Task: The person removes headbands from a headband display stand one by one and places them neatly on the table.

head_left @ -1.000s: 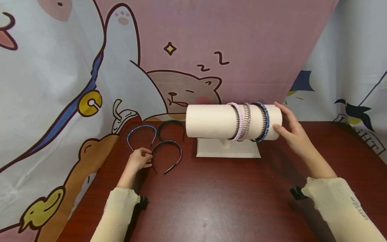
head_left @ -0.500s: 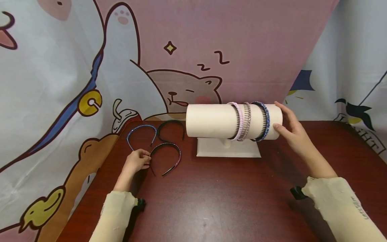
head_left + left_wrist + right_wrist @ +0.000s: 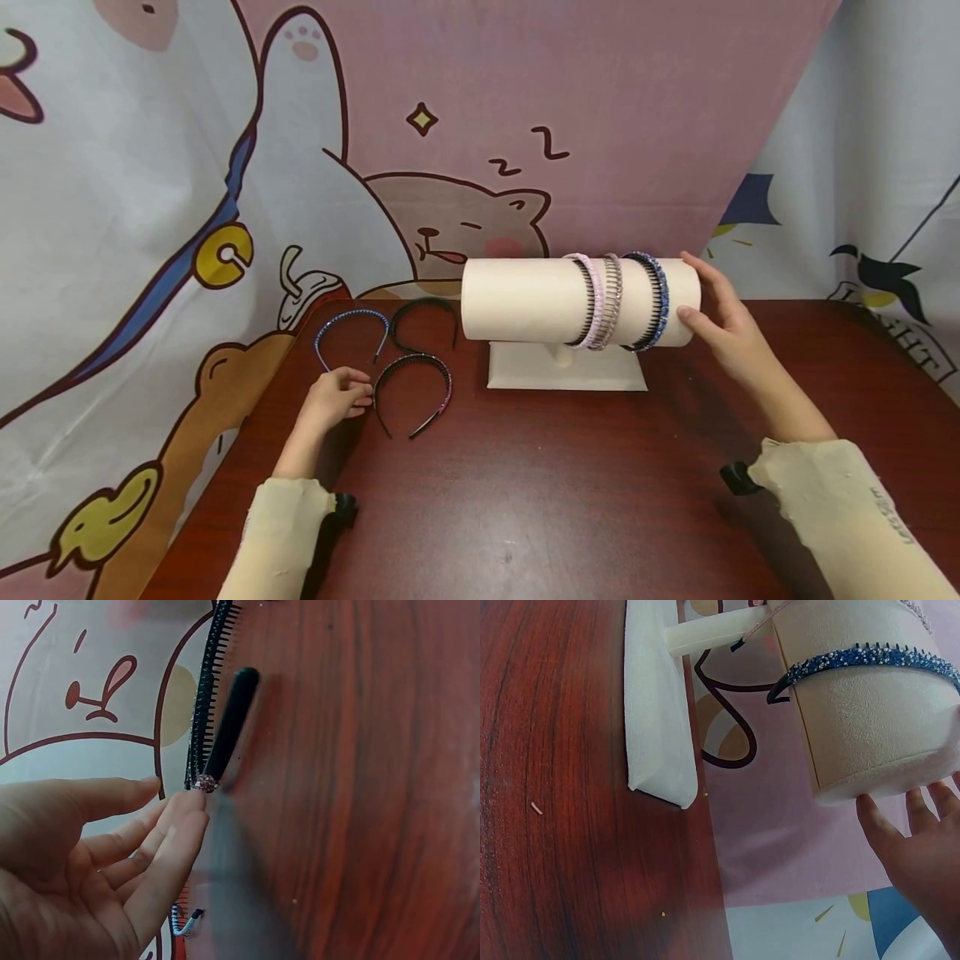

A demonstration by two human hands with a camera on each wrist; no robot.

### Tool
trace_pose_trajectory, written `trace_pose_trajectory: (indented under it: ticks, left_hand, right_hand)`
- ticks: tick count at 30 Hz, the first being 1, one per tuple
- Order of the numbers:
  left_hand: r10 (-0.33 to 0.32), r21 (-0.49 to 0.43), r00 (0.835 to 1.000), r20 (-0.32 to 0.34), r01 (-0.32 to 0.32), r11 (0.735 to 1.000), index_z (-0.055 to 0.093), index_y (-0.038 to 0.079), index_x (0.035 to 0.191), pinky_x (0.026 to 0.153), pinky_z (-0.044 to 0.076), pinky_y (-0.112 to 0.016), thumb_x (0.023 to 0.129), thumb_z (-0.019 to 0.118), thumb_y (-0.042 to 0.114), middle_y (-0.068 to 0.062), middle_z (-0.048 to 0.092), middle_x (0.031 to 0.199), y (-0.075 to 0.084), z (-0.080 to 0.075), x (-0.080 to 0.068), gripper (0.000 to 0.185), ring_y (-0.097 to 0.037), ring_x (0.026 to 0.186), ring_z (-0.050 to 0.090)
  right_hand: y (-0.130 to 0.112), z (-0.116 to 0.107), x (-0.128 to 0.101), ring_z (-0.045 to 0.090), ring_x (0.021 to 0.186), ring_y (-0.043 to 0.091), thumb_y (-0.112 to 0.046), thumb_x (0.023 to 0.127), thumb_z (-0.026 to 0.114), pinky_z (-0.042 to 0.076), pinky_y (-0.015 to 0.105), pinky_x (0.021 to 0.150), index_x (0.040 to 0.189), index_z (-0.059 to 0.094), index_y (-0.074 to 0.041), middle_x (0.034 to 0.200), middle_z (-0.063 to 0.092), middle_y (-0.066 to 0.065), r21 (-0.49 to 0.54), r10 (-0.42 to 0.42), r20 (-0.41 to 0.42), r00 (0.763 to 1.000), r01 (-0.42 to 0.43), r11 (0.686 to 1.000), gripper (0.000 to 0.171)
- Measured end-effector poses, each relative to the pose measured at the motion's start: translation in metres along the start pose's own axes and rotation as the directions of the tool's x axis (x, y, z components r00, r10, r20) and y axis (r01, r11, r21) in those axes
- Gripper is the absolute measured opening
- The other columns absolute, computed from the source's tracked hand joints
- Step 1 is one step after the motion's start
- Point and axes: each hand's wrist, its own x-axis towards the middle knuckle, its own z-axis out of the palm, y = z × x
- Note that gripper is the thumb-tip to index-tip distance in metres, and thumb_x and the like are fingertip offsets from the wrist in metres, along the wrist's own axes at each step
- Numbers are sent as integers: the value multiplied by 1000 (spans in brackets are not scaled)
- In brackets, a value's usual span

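Three headbands [image 3: 609, 301] on roll stand [image 3: 525, 300]; right hand [image 3: 723, 327] fingers open against it; left hand [image 3: 333, 398] fingers relaxed beside dark headband [image 3: 416, 390].

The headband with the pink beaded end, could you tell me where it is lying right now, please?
In the head view the pink-ended headband lies flat on the table, left of the display stand, nearest of three headbands. The left hand has its fingers touching one tip.

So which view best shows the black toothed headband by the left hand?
The head view: the whole black toothed headband lies flat beside the left hand. The left wrist view shows only one end; the right wrist view misses it.
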Motion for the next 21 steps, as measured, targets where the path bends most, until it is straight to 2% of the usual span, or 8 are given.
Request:
trace_pose_trajectory:
  ticks: [11, 21]
  left_hand:
    - [72, -106, 996, -44, -76, 991, 56, -12, 125, 72, 61, -23, 101, 52, 5, -29, 68, 112, 2, -4, 2, 30, -8, 83, 70]
    - [114, -162, 991, -77, -125, 979, 56, -10, 125, 72, 60, -20, 101, 55, 7, -29, 67, 114, 16, -4, -5, 30, -2, 80, 67]
  right_hand:
    - [-1, 0, 0, 39, 130, -1, 5, 98, 50, 41, 4, 92, 158, 27, -13, 155, 35, -4, -9, 1, -3, 1000, -1, 1000, 67]
    - [-1, 0, -1, 39, 129, -1, 4, 98, 50, 40, 4, 91, 158, 26, -15, 155, 35, -5, -27, 10, -6, 1000, -10, 1000, 67]
